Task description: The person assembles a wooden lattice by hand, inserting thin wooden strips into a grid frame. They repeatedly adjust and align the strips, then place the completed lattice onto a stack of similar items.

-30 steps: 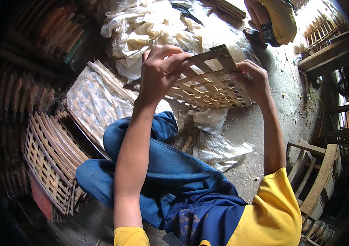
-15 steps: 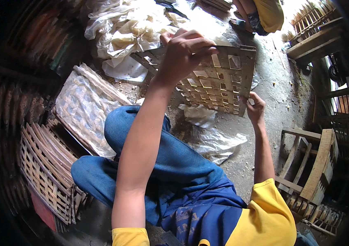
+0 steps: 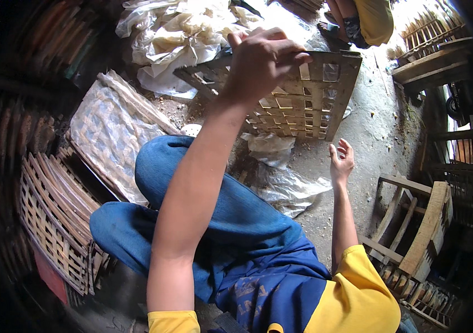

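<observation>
Evidently the left hand [image 3: 270,61] is pinching the woven panel [image 3: 317,86] by its upper edge, probably steadying its tilt beyond the knees [image 3: 161,158]; near its lower right corner, the right hand [image 3: 343,160] is hovering empty, loosely spread.

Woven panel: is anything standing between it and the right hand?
Nothing visible does. The open right hand is just below the lower right corner of the woven panel, with only floor showing around that narrow gap. The left hand grips the top edge. Depth is hard to judge here.
</observation>
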`<state>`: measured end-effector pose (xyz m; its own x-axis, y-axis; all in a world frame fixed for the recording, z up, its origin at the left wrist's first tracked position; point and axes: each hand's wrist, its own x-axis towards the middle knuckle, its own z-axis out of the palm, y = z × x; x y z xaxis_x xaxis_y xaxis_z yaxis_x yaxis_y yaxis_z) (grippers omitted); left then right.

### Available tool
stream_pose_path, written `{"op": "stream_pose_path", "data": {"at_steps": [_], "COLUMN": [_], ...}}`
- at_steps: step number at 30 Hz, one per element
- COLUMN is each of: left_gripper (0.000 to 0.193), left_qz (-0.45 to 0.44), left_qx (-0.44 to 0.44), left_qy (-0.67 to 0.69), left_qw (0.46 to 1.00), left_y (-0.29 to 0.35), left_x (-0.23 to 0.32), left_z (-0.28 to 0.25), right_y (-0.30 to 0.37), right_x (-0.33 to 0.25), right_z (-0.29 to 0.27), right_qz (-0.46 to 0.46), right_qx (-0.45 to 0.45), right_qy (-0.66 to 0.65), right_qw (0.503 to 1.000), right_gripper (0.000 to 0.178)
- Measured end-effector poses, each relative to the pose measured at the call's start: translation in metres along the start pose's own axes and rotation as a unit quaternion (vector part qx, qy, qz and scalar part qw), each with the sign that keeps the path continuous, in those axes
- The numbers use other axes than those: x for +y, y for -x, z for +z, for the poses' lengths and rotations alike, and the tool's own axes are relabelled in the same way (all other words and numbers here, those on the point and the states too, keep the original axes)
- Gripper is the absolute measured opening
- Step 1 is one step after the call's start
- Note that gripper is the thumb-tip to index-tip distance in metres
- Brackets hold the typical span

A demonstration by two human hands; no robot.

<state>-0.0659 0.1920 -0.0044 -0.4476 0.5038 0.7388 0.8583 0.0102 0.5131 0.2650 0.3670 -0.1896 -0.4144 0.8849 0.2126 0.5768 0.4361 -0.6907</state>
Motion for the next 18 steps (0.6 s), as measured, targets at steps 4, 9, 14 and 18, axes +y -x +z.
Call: {"op": "stream_pose_path", "data": {"at_steps": [4,9,14,18], "left_gripper": [0.018,0.015,0.015,0.013], "left_qz": [-0.016,-0.016,-0.037,-0.062], "left_qx": [0.023,0.021,0.025,0.016], "left_qy": [-0.029,-0.040,-0.052,-0.037], "left_qw": [0.999,0.999,0.998,0.997], "left_y": [0.002,0.011,0.010,0.013], "left_x": [0.026,0.035,0.026,0.019], "left_z": [0.010,0.010,-0.001,-0.009], "right_y": [-0.009,-0.019,-0.028,-0.023], "right_x": [-0.018,-0.097,-0.102,-0.096], "right_z": [0.031,0.059,0.078,0.086], "right_qz": [0.129,0.315,0.411,0.365], "right_qx": [0.014,-0.053,-0.035,-0.049], "right_qy": [-0.227,-0.633,-0.705,-0.709], "right_qw": [0.965,0.705,0.577,0.601], "right_gripper": [0.040,0.030,0.026,0.028]}}
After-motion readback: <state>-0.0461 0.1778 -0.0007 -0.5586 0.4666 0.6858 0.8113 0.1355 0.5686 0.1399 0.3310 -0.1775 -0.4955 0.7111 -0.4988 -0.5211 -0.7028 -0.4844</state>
